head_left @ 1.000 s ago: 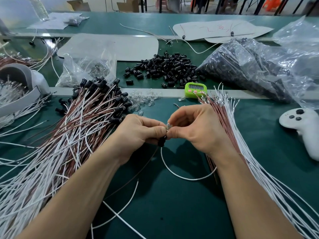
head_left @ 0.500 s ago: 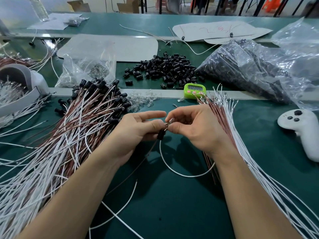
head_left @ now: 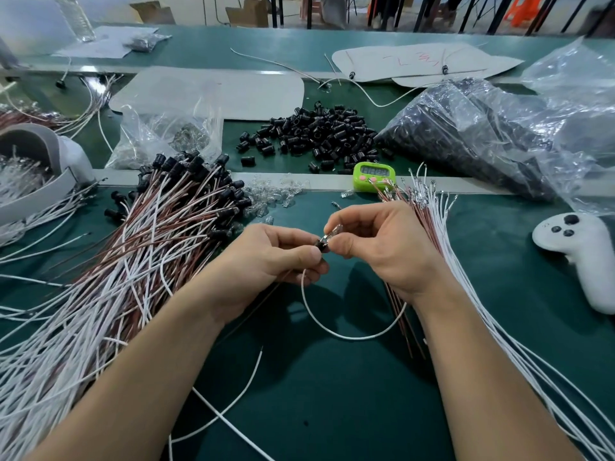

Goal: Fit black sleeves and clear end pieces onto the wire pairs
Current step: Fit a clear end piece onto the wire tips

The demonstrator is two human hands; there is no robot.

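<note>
Green mat bench [head_left: 332, 410], grey strip across it midway, 2nd green bench behind. At back of room: 2 cardboard boxes [head_left: 248, 15] + dark furniture legs.

L to R:
- 1 grey-white tray [head_left: 63, 181] at far left edge, clear bits inside.
- Big heap of finished wire pairs [head_left: 149, 247], brown + white, black caps at far ends. Too many to count.
- 1 small clear bag [head_left: 166, 134] behind the heap.
- Loose clear end pieces [head_left: 279, 194] scattered by the strip.
- Pile of black sleeves [head_left: 316, 134] beyond the strip. Dozens, no exact count.
- Left hand [head_left: 276, 257], centre: thumb + fingers curled, pinching 1 black sleeve [head_left: 322, 245] on a wire pair [head_left: 359, 338]. White wire loops down onto mat, brown one runs under the hand.
- Right hand [head_left: 379, 251], close beside: thumb + forefinger pinch 1 clear end piece [head_left: 333, 231] at the sleeve's mouth. Seated or not, can't tell.
- 1 green timer [head_left: 374, 176] on the strip.
- Bundle of bare wires [head_left: 432, 214] under the right wrist, uncountable.
- 1 big bag of sleeves [head_left: 482, 138].
- 1 white controller [head_left: 579, 257] at right edge.
</note>
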